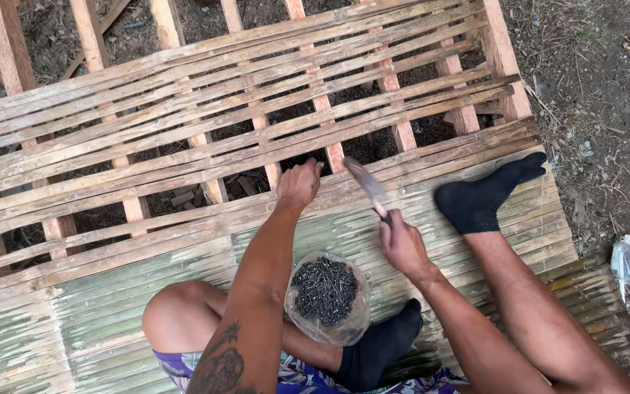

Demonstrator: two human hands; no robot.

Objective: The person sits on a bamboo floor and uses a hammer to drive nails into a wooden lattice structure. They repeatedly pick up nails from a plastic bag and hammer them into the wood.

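So the left hand [299, 182] pinches its fingers nearly closed against a bamboo slat [402, 169], right hand [402, 244] fisted around a hammer [367, 187] raised just beside it; bag of nails [326, 295] sits between the knees, open gaps beyond.

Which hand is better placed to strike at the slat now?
Right, probably. The right hand holds the raised hammer beside the left hand, whose fingertips are pressed on the bamboo slat as if steadying something.

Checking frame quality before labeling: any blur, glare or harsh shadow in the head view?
Head view: even, soft daylight, no glare or hard shadows; the hammer in the right hand is motion-blurred; left hand, bag of nails and bamboo slats are sharp.
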